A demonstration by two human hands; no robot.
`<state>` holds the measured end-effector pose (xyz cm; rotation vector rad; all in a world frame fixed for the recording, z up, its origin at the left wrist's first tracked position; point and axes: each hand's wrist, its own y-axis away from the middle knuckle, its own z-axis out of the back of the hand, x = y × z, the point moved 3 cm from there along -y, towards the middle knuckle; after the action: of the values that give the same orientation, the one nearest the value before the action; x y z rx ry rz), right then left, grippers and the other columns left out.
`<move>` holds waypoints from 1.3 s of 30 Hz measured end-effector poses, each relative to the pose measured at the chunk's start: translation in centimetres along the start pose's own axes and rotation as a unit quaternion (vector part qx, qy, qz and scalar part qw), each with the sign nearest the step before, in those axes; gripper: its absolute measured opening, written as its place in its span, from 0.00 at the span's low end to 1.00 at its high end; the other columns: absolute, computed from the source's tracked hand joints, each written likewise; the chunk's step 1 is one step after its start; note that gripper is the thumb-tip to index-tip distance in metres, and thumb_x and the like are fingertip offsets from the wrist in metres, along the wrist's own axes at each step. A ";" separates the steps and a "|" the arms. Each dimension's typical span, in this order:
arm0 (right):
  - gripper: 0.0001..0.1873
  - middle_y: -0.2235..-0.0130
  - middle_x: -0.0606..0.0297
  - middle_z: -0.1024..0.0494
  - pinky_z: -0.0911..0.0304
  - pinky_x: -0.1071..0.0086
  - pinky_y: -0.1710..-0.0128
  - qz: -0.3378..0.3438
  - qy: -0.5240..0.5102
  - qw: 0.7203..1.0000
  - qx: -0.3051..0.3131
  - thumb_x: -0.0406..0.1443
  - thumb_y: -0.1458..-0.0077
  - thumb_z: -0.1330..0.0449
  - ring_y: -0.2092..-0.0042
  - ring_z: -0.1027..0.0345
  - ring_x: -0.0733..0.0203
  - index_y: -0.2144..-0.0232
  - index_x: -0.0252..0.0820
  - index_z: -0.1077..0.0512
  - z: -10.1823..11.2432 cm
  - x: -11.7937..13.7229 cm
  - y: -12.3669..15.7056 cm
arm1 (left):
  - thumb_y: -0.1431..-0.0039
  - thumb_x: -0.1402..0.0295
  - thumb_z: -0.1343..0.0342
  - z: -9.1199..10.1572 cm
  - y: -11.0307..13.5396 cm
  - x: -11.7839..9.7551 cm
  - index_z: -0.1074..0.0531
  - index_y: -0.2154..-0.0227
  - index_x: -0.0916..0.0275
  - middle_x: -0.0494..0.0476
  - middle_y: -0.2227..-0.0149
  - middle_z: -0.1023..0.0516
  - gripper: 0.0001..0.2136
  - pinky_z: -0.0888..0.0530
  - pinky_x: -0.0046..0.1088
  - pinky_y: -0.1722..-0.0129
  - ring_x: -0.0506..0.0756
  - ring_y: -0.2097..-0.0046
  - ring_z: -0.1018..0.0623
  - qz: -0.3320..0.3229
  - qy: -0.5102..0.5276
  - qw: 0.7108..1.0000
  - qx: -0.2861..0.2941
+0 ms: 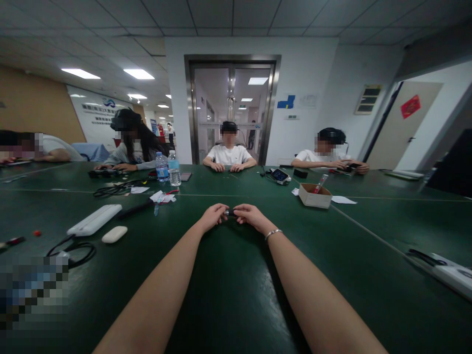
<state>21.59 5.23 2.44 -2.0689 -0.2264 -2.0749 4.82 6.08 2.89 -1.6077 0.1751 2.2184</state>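
Stretching both arms far out — my left hand and right hand pinching one small dark part above the table.

Both arms stretch out over the dark green worktop, where the left hand and right hand meet and pinch a small dark object between their fingertips. A white power strip and a white case lie well to the left, an open cardboard box to the right; other people sit along the far edge.
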 end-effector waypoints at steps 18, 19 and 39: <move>0.07 0.74 0.63 0.26 0.34 0.82 0.79 -0.001 -0.001 1.000 0.003 0.25 0.48 0.40 0.79 0.34 0.72 0.64 0.31 0.31 0.0 0.0 0.0 | 0.44 0.61 0.53 0.0 -0.1 0.4 0.33 0.57 0.64 0.54 0.72 0.28 0.16 0.38 0.21 0.79 0.47 0.77 0.34 -0.009 -0.030 0.999 0.017; 0.07 0.74 0.63 0.26 0.34 0.82 0.79 -0.001 0.000 1.000 0.003 0.25 0.48 0.40 0.79 0.34 0.72 0.64 0.31 0.31 0.0 0.0 0.0 | 0.45 0.61 0.52 0.0 -0.1 0.4 0.33 0.57 0.64 0.54 0.70 0.28 0.16 0.38 0.21 0.79 0.47 0.76 0.33 -0.010 -0.030 0.999 0.019; 0.08 0.73 0.63 0.26 0.33 0.82 0.78 0.005 0.009 1.000 0.003 0.26 0.49 0.39 0.78 0.33 0.72 0.64 0.32 0.30 0.1 -0.1 -0.1 | 0.46 0.58 0.51 0.0 -0.2 0.8 0.32 0.57 0.63 0.56 0.65 0.28 0.17 0.36 0.21 0.77 0.47 0.73 0.31 -0.017 -0.026 0.999 0.020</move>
<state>21.66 5.32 2.34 -2.0424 -0.2175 -2.0838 4.71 6.46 2.20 -1.5184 0.1742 2.2144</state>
